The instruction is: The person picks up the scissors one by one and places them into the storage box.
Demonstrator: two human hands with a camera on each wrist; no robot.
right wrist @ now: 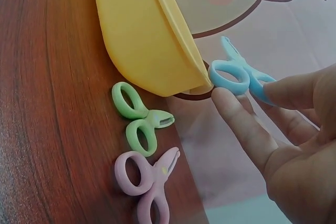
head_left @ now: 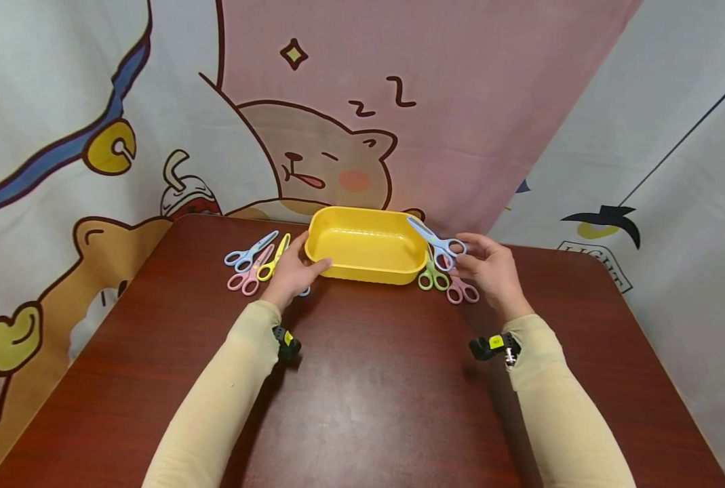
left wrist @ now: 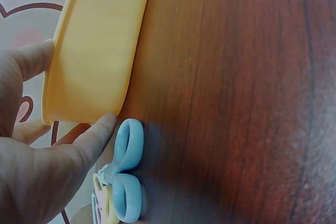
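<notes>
A yellow tub [head_left: 338,238] stands at the far middle of the brown table. My left hand [head_left: 290,272] rests against its front left corner, the thumb [left wrist: 97,132] straight along the front wall [left wrist: 100,51] and a finger [left wrist: 32,59] at the end wall. Blue scissors [left wrist: 126,171] lie under this hand. My right hand [head_left: 490,268] pinches another pair of blue scissors [head_left: 437,242] by a handle loop [right wrist: 229,76], blades pointing over the tub's right rim [right wrist: 178,40]. Green scissors [right wrist: 139,121] and pink scissors [right wrist: 149,179] lie on the table below that hand.
Left of the tub lie blue scissors [head_left: 249,251], pink scissors [head_left: 247,274] and yellow scissors [head_left: 275,257], close together. A printed cartoon cloth hangs behind the table [head_left: 368,379] and along both sides.
</notes>
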